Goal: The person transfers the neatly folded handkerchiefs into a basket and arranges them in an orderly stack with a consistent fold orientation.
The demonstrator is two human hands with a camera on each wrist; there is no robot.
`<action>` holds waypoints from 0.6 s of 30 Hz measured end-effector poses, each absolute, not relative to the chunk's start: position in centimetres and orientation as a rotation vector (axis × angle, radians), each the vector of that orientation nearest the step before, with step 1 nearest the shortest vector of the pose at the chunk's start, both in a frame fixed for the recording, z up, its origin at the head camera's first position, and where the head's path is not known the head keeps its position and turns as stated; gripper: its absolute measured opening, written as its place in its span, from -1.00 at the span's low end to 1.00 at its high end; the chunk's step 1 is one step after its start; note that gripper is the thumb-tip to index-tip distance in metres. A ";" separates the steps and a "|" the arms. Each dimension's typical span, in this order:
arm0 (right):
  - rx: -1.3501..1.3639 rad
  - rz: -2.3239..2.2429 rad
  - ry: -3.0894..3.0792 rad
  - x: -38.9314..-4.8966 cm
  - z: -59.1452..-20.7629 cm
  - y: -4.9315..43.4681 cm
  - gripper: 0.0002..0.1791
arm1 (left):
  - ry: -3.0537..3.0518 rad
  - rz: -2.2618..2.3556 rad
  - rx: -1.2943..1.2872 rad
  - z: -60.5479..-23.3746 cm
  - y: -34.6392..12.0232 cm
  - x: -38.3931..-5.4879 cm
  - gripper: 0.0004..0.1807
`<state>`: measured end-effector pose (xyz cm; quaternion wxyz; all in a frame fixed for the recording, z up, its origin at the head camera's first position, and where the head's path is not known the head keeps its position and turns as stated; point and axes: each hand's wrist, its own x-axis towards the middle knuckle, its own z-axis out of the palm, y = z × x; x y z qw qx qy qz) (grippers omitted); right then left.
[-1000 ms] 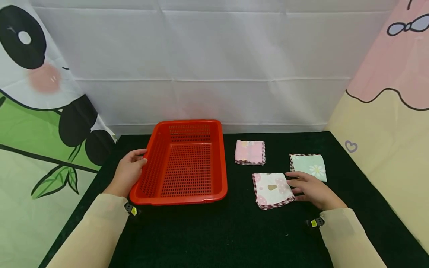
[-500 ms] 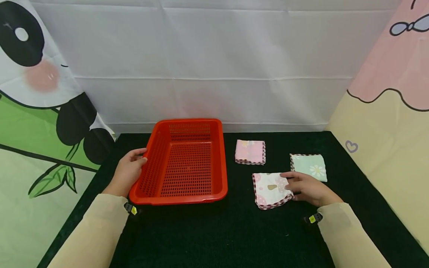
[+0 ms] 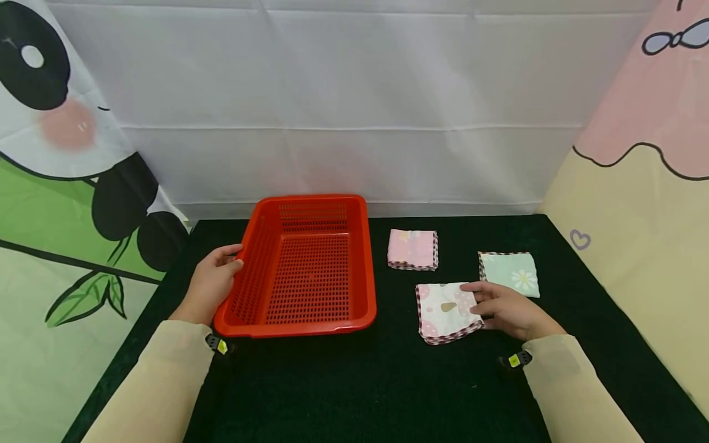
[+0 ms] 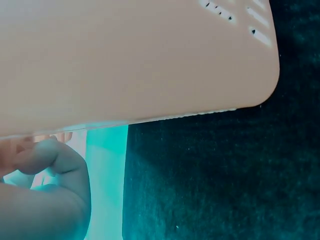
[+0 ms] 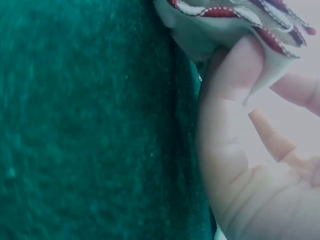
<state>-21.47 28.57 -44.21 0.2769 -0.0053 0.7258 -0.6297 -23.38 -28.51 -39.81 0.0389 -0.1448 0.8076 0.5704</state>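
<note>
On the left, a red perforated plastic basket [image 3: 312, 328] lies on the dark green cloth. My left hand [image 3: 207, 287] grips its left rim; the left wrist view shows the bent thumb [image 4: 55, 157] against the basket's wall. To the right, my right hand [image 3: 512, 311] pinches the right edge of a folded white handkerchief [image 3: 443, 311] with pink spots and a checked border. In the right wrist view the thumb [image 5: 240, 70] is under the handkerchief's layered folds [image 5: 225, 22]. The other fingers lie over its top, partly hidden.
Behind the white one lies a folded pink handkerchief [image 3: 412, 248], and a folded mint-green handkerchief [image 3: 512, 272] with a daisy sits behind my right hand. A white curtain [image 3: 354, 111] stands at the table's back edge, with printed cloths at both sides.
My right hand has moved slightly left onto the white handkerchief's edge, and its fingers have closed on it. The left hand and the basket stay put.
</note>
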 end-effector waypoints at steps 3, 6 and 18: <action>-0.003 -1.712 1.953 -21.4 -44.0 28.6 -0.37 | 2.465 1.749 -0.441 -39.6 -28.4 -23.4 -0.43; -0.025 -1.734 1.958 -21.5 -43.9 28.4 -0.36 | 2.466 1.746 -0.440 -39.5 -28.6 -23.3 -0.43; -0.094 -1.920 1.888 -21.4 -43.6 27.4 -0.34 | 2.466 1.737 -0.428 -39.6 -28.7 -23.3 -0.42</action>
